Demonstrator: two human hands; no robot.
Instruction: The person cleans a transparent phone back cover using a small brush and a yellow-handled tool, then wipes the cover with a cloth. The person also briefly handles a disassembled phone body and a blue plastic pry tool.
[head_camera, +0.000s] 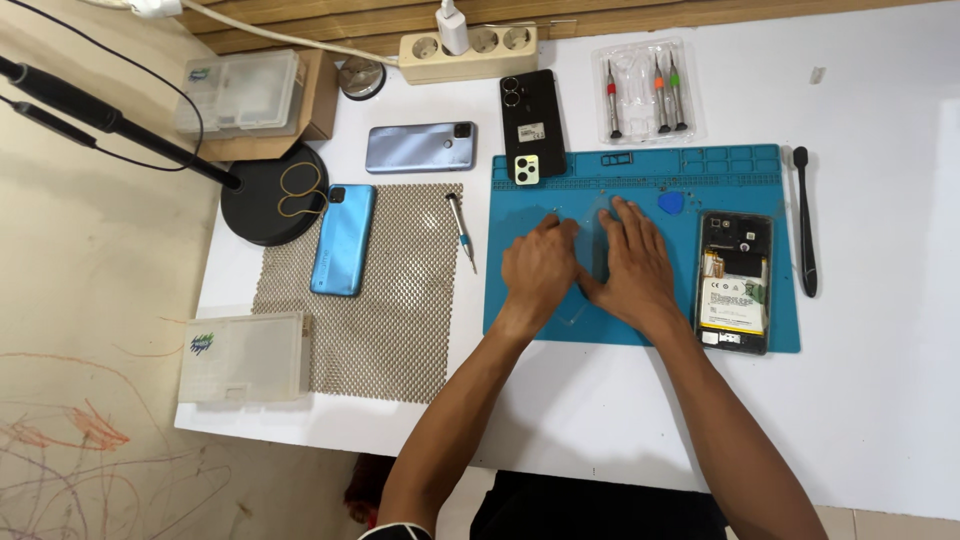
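- Both my hands lie flat on the blue work mat (640, 170), side by side near its centre.
- Left hand (540, 268): palm down, fingers loosely spread and pointing to 1 o'clock, pressing on a clear phone case (592, 222) that lies on the mat. Not gripped around anything.
- Right hand (632, 265): palm down, fingers extended towards 12 o'clock, resting on the same clear case; thumb touching my left hand. Nothing clasped.
- The clear case sits mid-mat, mostly hidden under my hands; its edges are faint, so the exact outline is hard to tell.
- At 3 o'clock from my right hand: an opened phone (735, 282) with its back off, battery showing, on the mat's right part.
- At 1 o'clock, just beyond my right fingertips: a blue pick (671, 203).
- At 12 o'clock, across the mat's top edge: a black phone (532, 122), back up.
- Right of the mat at 3 o'clock: a black brush tool (805, 220) on the white table (880, 380).
- At 9 o'clock: a small screwdriver (462, 230) on a mesh pad (390, 320), with a blue phone (343, 240) farther left.
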